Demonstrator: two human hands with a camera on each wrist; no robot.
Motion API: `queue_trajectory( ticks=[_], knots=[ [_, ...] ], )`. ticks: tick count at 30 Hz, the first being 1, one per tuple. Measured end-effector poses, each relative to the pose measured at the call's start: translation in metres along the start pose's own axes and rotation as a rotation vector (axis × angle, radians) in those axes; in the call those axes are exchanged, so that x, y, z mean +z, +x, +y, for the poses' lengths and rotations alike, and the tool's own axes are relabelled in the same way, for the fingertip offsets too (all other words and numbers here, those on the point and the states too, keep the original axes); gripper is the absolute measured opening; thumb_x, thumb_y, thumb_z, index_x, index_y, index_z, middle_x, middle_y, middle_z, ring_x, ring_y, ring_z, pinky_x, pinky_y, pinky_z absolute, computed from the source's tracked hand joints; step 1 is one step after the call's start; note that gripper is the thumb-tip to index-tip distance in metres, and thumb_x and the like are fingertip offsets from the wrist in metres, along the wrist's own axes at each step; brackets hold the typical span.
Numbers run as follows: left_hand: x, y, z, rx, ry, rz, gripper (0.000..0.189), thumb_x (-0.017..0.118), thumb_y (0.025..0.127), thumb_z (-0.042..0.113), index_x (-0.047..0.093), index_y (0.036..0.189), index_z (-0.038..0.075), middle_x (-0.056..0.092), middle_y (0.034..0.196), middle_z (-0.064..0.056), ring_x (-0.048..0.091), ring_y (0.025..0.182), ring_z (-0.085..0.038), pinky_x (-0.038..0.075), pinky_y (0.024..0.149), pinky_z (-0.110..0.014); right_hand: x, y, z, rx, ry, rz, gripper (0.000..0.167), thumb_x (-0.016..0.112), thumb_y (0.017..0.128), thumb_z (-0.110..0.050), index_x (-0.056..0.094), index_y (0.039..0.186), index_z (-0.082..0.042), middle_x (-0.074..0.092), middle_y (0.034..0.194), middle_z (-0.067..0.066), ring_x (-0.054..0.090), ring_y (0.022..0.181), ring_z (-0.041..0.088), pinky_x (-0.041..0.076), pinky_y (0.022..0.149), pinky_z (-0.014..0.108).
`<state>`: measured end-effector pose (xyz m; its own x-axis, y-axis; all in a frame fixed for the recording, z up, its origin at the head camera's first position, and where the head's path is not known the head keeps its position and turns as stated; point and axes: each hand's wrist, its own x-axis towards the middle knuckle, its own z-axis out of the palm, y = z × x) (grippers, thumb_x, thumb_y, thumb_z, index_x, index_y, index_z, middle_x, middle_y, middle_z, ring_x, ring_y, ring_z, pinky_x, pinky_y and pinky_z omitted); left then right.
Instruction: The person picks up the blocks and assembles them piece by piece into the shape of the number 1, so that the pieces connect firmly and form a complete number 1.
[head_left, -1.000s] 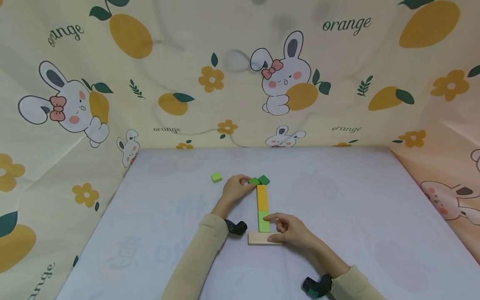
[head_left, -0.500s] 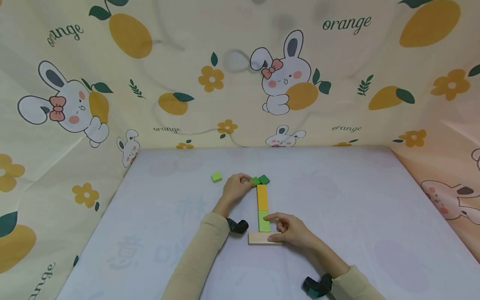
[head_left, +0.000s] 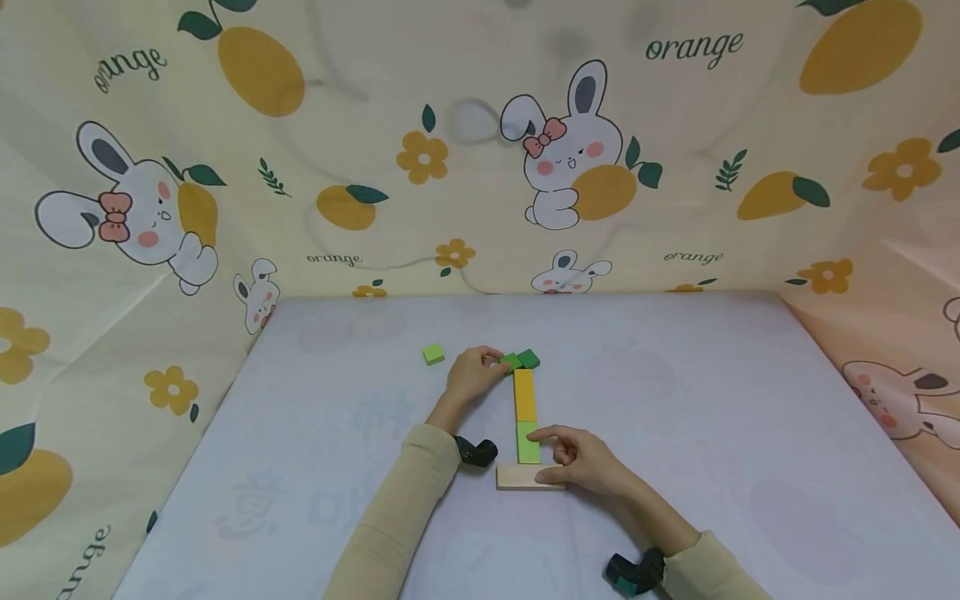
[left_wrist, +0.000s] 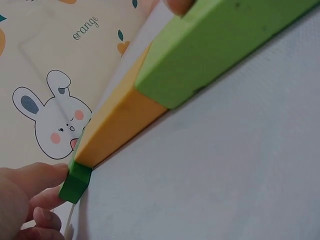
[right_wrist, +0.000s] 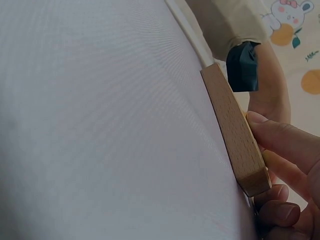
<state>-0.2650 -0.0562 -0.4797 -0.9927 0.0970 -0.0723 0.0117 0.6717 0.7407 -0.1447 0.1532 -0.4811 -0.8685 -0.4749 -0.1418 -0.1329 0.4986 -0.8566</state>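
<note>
In the head view, my left hand [head_left: 471,375] pinches a small green block [head_left: 512,362] between thumb and index finger. That block lies beside a darker green block [head_left: 529,358], at the far end of a yellow block [head_left: 525,395]. A light green block [head_left: 528,452] continues the row toward me, ending at a plain wooden block [head_left: 516,478] set crosswise. My right hand [head_left: 591,461] rests its index fingertip on the light green block and its thumb on the wooden one; its other fingers are bent. The right wrist view shows the thumb [right_wrist: 280,135] on the wooden block's upper side.
A loose light green block [head_left: 433,354] lies left of my left hand. The white tabletop [head_left: 712,433] is backed by a cloth [head_left: 480,192] printed with rabbits and oranges. Black wrist devices [head_left: 476,453] sit at both sleeves, low over the table.
My left hand has nudged the small green block very slightly to the right and turned it a little, against the darker green one. The right hand has stayed in place.
</note>
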Motion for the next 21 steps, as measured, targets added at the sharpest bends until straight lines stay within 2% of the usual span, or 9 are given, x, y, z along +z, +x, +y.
queue_trajectory(
  ticks=[8,16,21],
  knots=[
    [0.0007,0.0008,0.0002,-0.002,0.016,0.001,0.031,0.067,0.088,0.035,0.071,0.11,0.014,0.058,0.085,-0.004,0.046,0.076,-0.015,0.034,0.063,-0.023,-0.0002,-0.0004,0.0003,-0.003,0.0,0.001,0.052,0.081,0.076,-0.024,0.062,0.123,-0.008,0.037,0.068,-0.003,0.035,0.06,0.001,0.031,0.06,0.019],
    [0.0007,0.0002,0.0006,0.006,0.036,0.005,0.03,0.066,0.089,0.036,0.071,0.11,0.015,0.068,0.103,-0.011,0.057,0.09,-0.02,0.045,0.075,-0.031,-0.0004,-0.0002,0.0,-0.008,-0.001,0.002,0.052,0.081,0.076,-0.024,0.063,0.122,-0.009,0.037,0.067,-0.003,0.035,0.06,0.001,0.032,0.061,0.019],
    [0.0005,-0.0002,0.0009,0.005,0.044,0.003,0.03,0.066,0.089,0.036,0.071,0.11,0.015,0.068,0.102,-0.011,0.058,0.092,-0.022,0.047,0.077,-0.033,-0.0003,0.0001,0.0003,-0.009,0.003,0.0,0.052,0.08,0.077,-0.025,0.063,0.122,-0.009,0.036,0.067,-0.004,0.035,0.06,0.001,0.032,0.061,0.019]
  ],
)
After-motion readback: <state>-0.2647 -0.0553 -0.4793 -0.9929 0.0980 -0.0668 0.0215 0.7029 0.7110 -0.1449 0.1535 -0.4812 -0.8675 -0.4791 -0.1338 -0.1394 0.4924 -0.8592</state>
